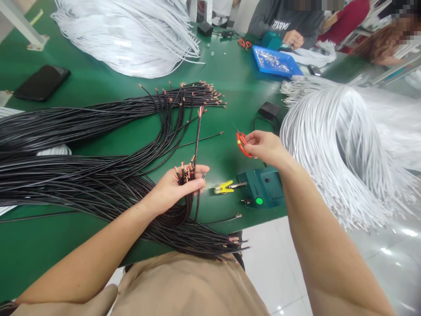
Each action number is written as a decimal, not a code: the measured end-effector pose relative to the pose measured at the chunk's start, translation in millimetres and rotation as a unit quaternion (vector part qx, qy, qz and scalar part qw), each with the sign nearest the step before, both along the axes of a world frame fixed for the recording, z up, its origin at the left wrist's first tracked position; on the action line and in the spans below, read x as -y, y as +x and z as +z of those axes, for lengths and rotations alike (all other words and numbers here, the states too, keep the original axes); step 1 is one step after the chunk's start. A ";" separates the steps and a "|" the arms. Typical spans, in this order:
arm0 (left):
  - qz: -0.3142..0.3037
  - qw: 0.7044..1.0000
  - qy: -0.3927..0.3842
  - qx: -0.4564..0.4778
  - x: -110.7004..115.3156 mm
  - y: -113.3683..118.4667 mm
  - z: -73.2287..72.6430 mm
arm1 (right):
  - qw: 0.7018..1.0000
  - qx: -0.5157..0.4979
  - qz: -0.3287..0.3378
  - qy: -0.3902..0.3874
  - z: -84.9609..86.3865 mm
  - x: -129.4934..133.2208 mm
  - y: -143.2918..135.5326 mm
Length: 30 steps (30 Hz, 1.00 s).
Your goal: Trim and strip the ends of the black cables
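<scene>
My left hand [179, 186] is closed round a bunch of black cables [188, 206], whose stripped ends show red, white and yellow wires above the fingers. One cable from the bunch stands up higher than the others. In my right hand [263, 147] is a pair of red-handled scissors [242, 142], tips pointing up and left. Just below that hand sits a green device [265, 188] with a yellow clip [224, 187] on its left side. More black cables [82, 175] lie across the table on the left, some ends reaching the front edge.
White cable bundles lie at the back [131, 35] and right [329, 127]. A black phone [42, 82] is at the left, a black adapter [269, 111] behind the device. Beyond a blue tray [276, 61] of small parts, other people sit.
</scene>
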<state>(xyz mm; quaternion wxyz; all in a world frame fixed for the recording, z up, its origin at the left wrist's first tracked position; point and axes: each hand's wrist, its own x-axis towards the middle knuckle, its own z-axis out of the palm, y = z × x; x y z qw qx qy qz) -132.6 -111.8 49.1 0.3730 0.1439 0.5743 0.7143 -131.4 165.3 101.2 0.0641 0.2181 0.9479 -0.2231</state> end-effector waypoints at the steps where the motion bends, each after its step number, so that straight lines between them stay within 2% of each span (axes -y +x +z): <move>1: 0.001 1.000 0.002 0.002 -0.1 0.2 0.2 | 0.995 -0.039 0.016 -0.092 11.6 9.5 9.1; 3: 0.002 1.000 0.005 0.003 -0.4 0.5 0.8 | 0.970 -0.075 0.065 -0.221 31.9 30.9 31.0; 5: 0.001 1.000 0.000 0.003 -0.7 0.6 2.0 | 0.962 -0.077 0.129 -0.228 43.8 51.3 52.9; 8: -0.001 1.000 -0.015 0.005 -1.3 0.2 4.3 | 0.967 -0.061 0.223 -0.109 42.1 72.5 76.5; 11: -0.004 0.999 -0.033 -0.001 -1.4 0.0 6.7 | 0.967 -0.057 0.247 0.033 26.4 82.1 85.7; 14: 0.001 0.999 -0.054 -0.008 -0.9 0.3 8.3 | 0.955 -0.060 0.263 0.123 13.6 84.8 87.1; 17: -0.001 0.998 -0.068 -0.013 -0.3 0.7 8.9 | 0.944 -0.060 0.277 0.166 10.2 85.4 87.4; 25: -0.004 0.997 -0.070 -0.038 -0.2 1.7 9.0 | 0.924 -0.062 0.303 0.225 15.0 87.7 88.7; 30: -0.001 0.996 -0.082 -0.044 0.1 1.9 9.2 | 0.916 -0.063 0.320 0.234 14.8 87.2 88.3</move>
